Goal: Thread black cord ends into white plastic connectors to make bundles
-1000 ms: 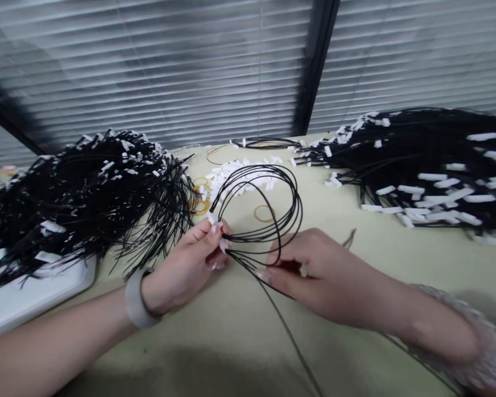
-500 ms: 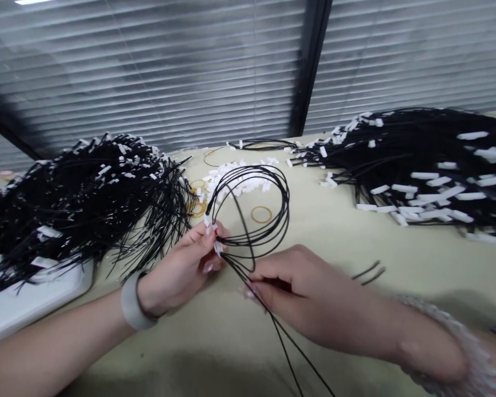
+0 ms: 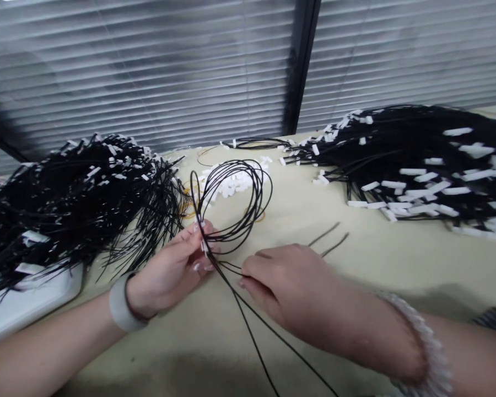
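Note:
My left hand [image 3: 186, 253] is closed on a coil of thin black cable [image 3: 258, 193], pinching it at the left side where small white connectors [image 3: 204, 246] show by the fingertips. A narrow loop of the same cable [image 3: 193, 184] stands up left of the coil and crosses over the left fingers. My right hand [image 3: 285, 284], lower and to the right, is closed round strands that run from the left fingertips. Two cable ends [image 3: 334, 242] stick out behind its knuckles. Two longer strands [image 3: 248, 322] hang down below, towards the near edge of the view.
A heap of black cables [image 3: 86, 204] lies at left, partly over a white tray [image 3: 62, 292]. Another heap with white connectors [image 3: 417, 160] is at right. Behind the coil are loose white pieces [image 3: 231, 184] and yellow rings [image 3: 188, 209]. Window blinds [image 3: 169, 66] stand behind the table.
The strand that crossed the coil towards my right hand is now a narrow loop at its left, lying over my left fingers. My right hand now grips strands running out from those fingers.

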Demonstrator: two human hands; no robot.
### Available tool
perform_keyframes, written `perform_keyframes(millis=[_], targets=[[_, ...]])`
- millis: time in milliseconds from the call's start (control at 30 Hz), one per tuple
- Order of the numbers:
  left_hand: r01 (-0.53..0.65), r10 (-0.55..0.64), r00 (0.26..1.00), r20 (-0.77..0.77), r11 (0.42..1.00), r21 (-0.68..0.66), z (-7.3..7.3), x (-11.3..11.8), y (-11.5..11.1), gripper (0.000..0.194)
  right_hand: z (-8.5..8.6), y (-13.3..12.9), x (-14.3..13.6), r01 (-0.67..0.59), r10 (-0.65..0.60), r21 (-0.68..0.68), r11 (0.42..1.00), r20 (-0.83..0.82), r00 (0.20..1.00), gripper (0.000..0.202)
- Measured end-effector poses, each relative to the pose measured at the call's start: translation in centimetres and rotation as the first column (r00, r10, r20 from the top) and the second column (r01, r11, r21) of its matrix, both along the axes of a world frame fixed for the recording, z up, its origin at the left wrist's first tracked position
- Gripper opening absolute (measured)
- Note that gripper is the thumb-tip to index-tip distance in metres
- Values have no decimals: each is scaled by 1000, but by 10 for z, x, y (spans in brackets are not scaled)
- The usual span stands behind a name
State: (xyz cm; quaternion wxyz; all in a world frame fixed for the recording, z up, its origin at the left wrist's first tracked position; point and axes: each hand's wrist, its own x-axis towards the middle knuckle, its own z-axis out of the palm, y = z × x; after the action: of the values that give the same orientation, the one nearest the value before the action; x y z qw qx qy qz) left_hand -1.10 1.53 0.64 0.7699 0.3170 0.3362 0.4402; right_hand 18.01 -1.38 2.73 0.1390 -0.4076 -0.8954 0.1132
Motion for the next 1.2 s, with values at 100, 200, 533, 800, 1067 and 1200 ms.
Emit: perform_keyframes(millis=[100, 200, 533, 800, 1067, 1200], targets=[[29, -26, 999, 44, 998, -61, 3, 1, 0, 17, 5, -1, 5, 10, -6, 95, 995, -40, 999, 30], [47, -41, 996, 81, 996, -74, 6, 4, -2, 20, 11, -2, 12, 18, -17, 266, 964, -3, 1000, 25], [53, -41, 986, 161, 996, -71, 7, 7, -3, 11, 35, -7, 30, 56, -180, 761, 646, 81, 980, 20], [-24, 24, 1000, -8, 1000, 10, 0, 8, -2, 12, 31, 7, 23, 372, -162, 144, 917, -717, 678, 24], [-101, 132, 967, -220, 984, 149, -5, 16, -6, 12, 48, -7, 12, 83, -77, -45, 996, -896, 437, 45], [-7, 63, 968, -243, 974, 226, -4, 15, -10, 16, 34, 7, 10, -29, -52, -106, 994, -686, 726, 23]])
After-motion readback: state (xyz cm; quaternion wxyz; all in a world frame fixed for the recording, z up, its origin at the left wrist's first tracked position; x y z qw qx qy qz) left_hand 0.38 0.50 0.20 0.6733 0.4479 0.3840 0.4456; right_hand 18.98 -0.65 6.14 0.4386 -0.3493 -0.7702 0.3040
